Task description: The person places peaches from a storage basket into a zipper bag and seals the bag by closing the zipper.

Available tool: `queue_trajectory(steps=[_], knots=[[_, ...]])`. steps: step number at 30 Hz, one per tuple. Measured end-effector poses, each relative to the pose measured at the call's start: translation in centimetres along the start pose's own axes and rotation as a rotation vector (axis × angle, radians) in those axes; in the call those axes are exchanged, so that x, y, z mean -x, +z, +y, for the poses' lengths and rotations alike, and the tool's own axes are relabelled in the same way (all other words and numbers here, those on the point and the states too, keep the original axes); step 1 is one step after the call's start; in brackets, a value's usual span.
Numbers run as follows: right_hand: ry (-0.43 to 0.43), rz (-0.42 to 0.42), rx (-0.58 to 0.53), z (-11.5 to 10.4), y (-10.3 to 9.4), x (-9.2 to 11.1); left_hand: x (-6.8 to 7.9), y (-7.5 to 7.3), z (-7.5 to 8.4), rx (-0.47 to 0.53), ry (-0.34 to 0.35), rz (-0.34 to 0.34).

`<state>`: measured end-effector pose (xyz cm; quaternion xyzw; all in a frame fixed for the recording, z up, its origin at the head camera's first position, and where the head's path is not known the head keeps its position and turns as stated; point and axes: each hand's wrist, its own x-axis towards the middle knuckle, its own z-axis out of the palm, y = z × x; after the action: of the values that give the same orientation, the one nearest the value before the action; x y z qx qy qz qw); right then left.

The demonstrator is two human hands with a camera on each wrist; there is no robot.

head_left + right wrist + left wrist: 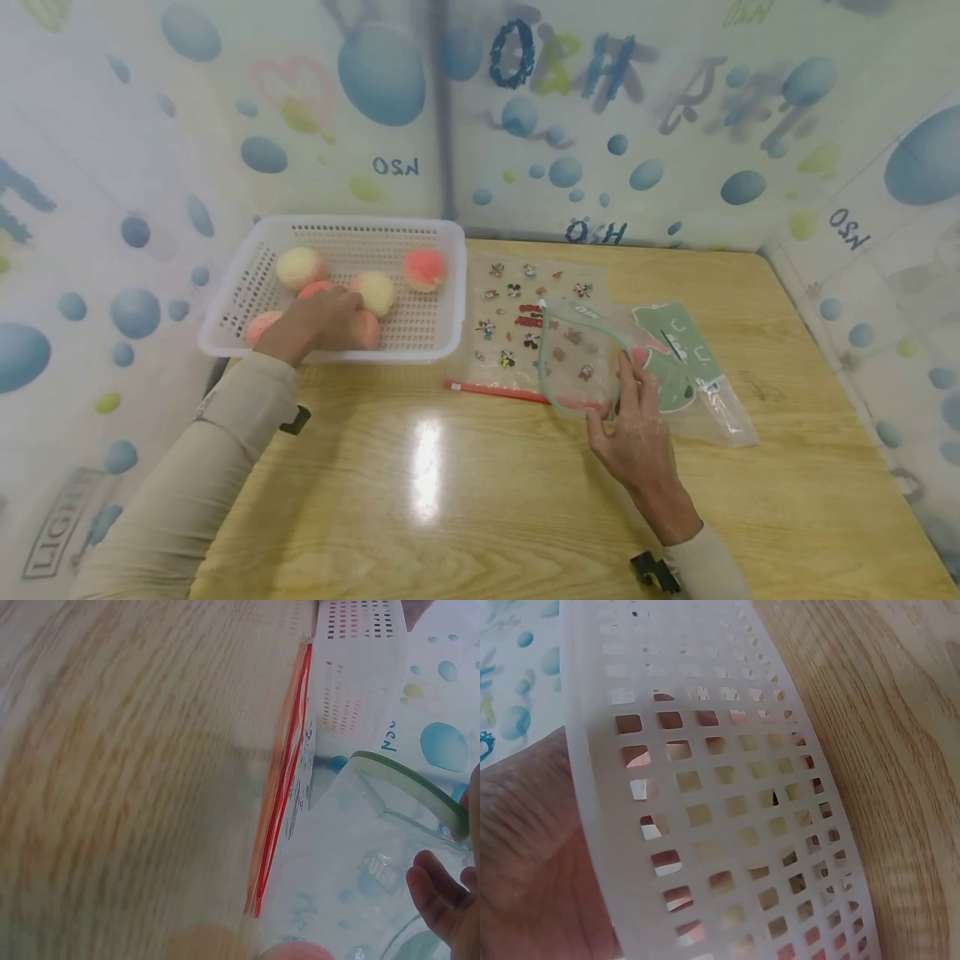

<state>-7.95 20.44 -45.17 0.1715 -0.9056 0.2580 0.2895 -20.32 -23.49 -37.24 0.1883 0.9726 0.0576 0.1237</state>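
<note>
- Right hand (pixel 636 433) holds one green-rimmed bag (pixel 379 866).
- Left of that grip, one red-zip bag (pixel 517 325).
- Left hand (pixel 326 317) is inside one basket (pixel 408 356), half-hidden; I can't tell its grip.
- Around it, six peaches (pixel 375 293), countable only in the head view.

Head view looks down from above; low, close wrist views share the basket (pixel 411 357).

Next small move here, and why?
I'd probably have the left hand lift one peach out of the white basket. That hand is already down among the fruit, though its fingertips are hidden, and the right hand holds the green-rimmed clear bag with its mouth spread open beside the basket.
</note>
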Motion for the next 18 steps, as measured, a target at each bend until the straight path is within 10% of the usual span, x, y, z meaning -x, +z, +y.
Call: queue_trajectory(steps=[18], knots=[[-0.035,0.045,0.053,0.22,0.43,0.25,0.03,0.53,-0.09,0.176,0.05,0.043]])
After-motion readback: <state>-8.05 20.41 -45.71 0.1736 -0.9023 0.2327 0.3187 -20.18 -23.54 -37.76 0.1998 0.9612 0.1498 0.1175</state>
